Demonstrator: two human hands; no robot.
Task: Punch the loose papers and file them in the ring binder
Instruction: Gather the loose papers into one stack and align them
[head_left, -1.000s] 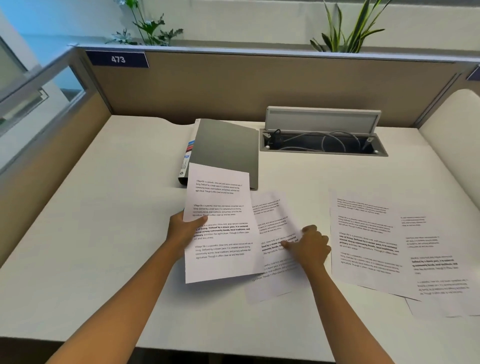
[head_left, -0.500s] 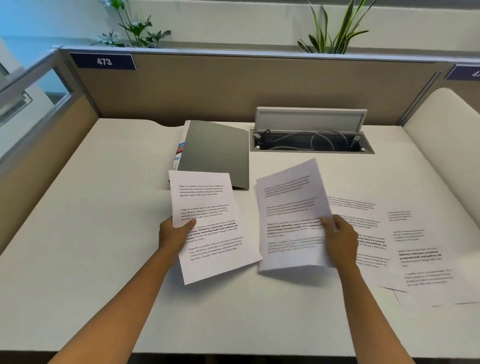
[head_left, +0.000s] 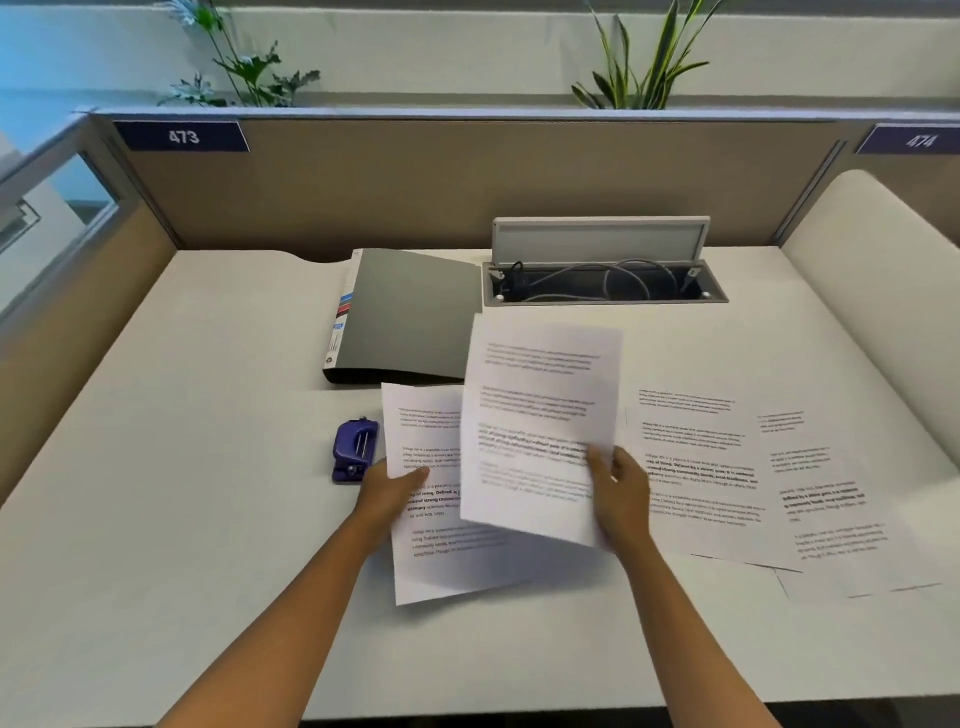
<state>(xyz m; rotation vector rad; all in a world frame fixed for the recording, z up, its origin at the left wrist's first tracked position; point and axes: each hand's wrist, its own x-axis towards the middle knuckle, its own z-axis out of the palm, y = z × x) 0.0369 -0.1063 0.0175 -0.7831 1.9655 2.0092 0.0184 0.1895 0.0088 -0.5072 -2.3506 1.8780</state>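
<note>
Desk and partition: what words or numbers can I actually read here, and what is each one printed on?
"473": blue plate on the partition, left.
"474": blue plate on the partition, right, slightly blurred.
Sheet in the left hand: printed paragraphs, some bold, too small to read.
Sheet in the right hand: motion-blurred, unreadable.
Sheets on the desk: too small to read.
Ring binder spine label: coloured marks, unreadable.

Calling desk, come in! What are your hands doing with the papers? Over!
Left hand holds one printed sheet; right hand holds another overlapping it. Grey ring binder closed, purple hole punch untouched. More sheets on desk.
</note>
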